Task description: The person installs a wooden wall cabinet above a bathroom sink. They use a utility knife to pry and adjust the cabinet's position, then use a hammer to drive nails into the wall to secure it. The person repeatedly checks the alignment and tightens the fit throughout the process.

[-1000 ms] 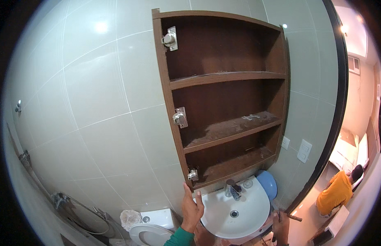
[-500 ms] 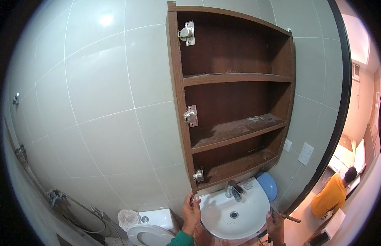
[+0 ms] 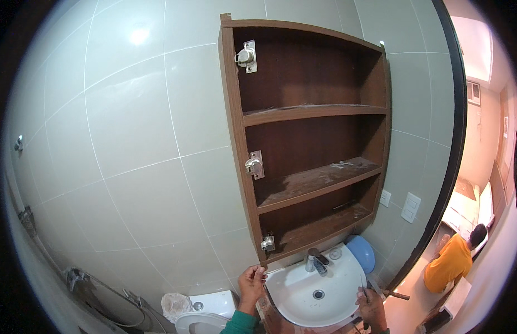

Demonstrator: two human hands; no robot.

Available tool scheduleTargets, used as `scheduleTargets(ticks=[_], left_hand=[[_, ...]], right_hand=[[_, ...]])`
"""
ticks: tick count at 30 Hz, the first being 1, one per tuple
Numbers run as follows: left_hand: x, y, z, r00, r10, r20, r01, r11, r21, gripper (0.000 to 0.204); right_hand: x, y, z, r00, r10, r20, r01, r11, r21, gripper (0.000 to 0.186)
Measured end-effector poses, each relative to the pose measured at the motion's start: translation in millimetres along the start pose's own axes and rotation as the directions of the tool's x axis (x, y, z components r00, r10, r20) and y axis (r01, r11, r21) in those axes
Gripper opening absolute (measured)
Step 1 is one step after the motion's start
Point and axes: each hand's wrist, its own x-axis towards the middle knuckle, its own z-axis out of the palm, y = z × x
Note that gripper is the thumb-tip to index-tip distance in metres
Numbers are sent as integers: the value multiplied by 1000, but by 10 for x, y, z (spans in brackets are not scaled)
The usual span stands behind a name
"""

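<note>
A brown wooden wall cabinet (image 3: 314, 116) with three open shelves hangs over the white washbasin (image 3: 294, 295). At its lower left corner is my left hand (image 3: 252, 290), thumb and fingers drawn together in a pinch; whatever lies between them is too small to make out. Metal hinges (image 3: 255, 165) line the cabinet's left side. My right hand (image 3: 372, 309) is beside the basin's right rim, fingers closed. A thin pale piece rises by its fingertips, its kind unclear. Just behind this hand a brown stick-like handle (image 3: 397, 295) juts to the right; I cannot tell if the hand grips it.
A chrome faucet (image 3: 317, 260) stands on the basin, with a blue plastic bowl (image 3: 361, 253) behind its right rim. At the lower left is a white toilet (image 3: 214, 303). Switches (image 3: 411, 207) sit on the right wall. Beyond the doorway, a person in yellow (image 3: 449, 264) bends forward.
The view has shifted slightly, so the cabinet appears lower and further left. My left hand stays at the cabinet's corner. My right hand's fingers have turned toward the basin, showing the thin pale piece.
</note>
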Motion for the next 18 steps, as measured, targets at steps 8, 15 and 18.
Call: scheduleTargets(ticks=[8, 15, 18], left_hand=[[57, 24, -386, 991, 73, -115, -60, 992, 115, 17], [266, 100, -876, 805, 444, -393, -277, 868, 412, 14], [148, 742, -539, 874, 303, -380, -224, 945, 237, 14]], right_hand=[[-63, -5, -193, 999, -38, 5, 38, 999, -36, 40], [-34, -230, -210, 986, -164, -9, 160, 972, -172, 40], [-74, -265, -222, 985, -165, -52, 155, 975, -160, 38]])
